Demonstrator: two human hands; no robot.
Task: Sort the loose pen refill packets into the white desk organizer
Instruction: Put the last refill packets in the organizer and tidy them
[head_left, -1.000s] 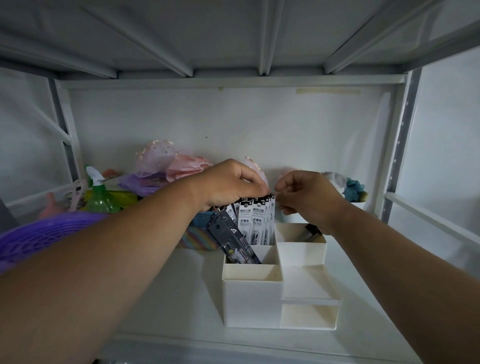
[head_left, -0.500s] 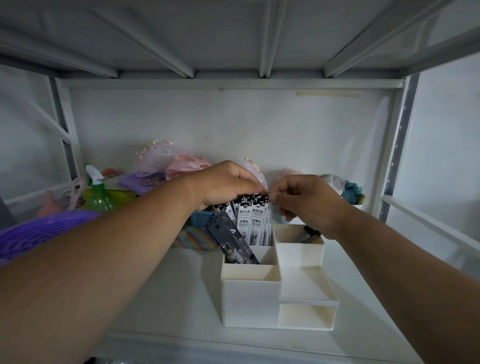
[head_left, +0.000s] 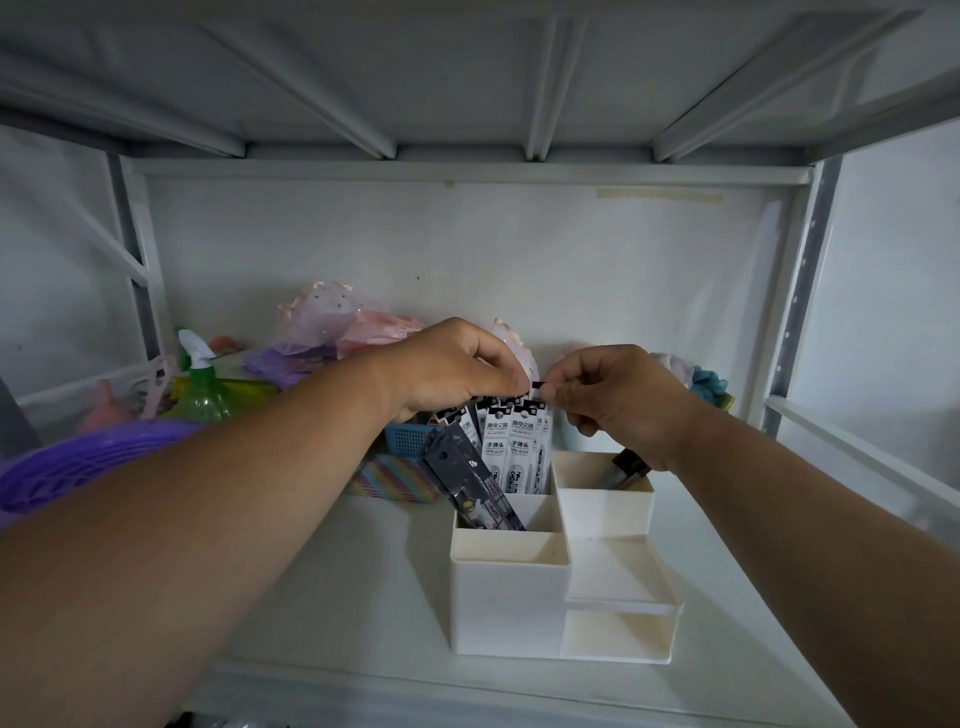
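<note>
The white desk organizer (head_left: 511, 605) stands on the shelf in front of me. Several white pen refill packets (head_left: 511, 447) stand upright in its back left compartment. A dark packet (head_left: 475, 488) leans to the left in front of them. My left hand (head_left: 452, 366) pinches the black top edges of the white packets from the left. My right hand (head_left: 618, 397) pinches the same top edge from the right, fingertips nearly touching the left hand's. A dark object (head_left: 626, 467) sits in the back right compartment, partly hidden under my right wrist.
A green spray bottle (head_left: 200, 387), a purple basket (head_left: 78, 467), a small blue basket (head_left: 410, 439), a striped pouch (head_left: 397, 478) and pink and purple bags (head_left: 332, 327) crowd the shelf's left and back. Shelf posts (head_left: 800, 291) flank the sides; another shelf is overhead.
Both hands have stayed at the packet tops. My right hand's fingertips have closed in on the top edge of the packets, meeting the left hand's fingers.
</note>
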